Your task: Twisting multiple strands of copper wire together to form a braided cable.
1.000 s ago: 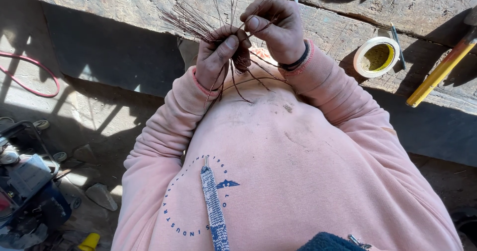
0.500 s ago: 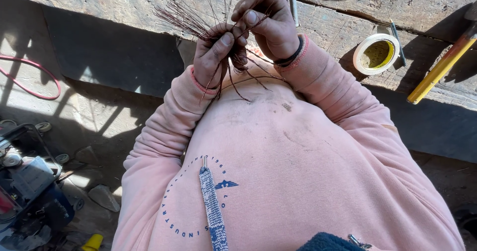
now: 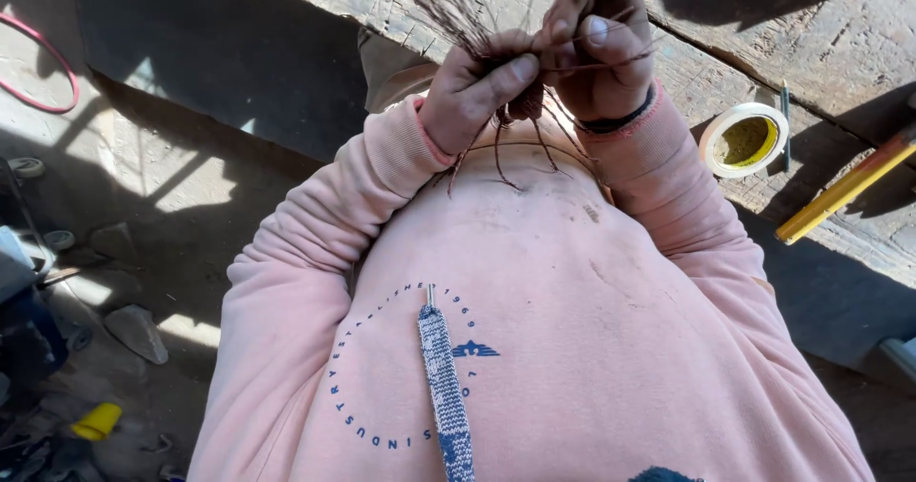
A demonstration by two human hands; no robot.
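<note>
My left hand (image 3: 472,89) grips a bundle of thin dark reddish fibres (image 3: 508,110) close to my chest, thumb pressed across it. Loose ends fan out above the fist and hang below it over my pink sweatshirt. My right hand (image 3: 599,45) is just to the right and slightly above, fingers pinching a few strands of the same bundle and pulling them sideways. A dark band sits on my right wrist. Both hands hover over the near edge of a rough wooden workbench (image 3: 725,24).
A roll of white tape (image 3: 743,139) lies on the bench to the right, with a yellow-handled tool (image 3: 844,188) beyond it. A red cable (image 3: 43,72) curves on the concrete floor at left. Stones, a small yellow object (image 3: 95,421) and dark equipment lie at lower left.
Both hands have risen and shifted a little toward the bench with the fibres; the right hand's fingers have moved up over the strands. The view has tilted slightly.
</note>
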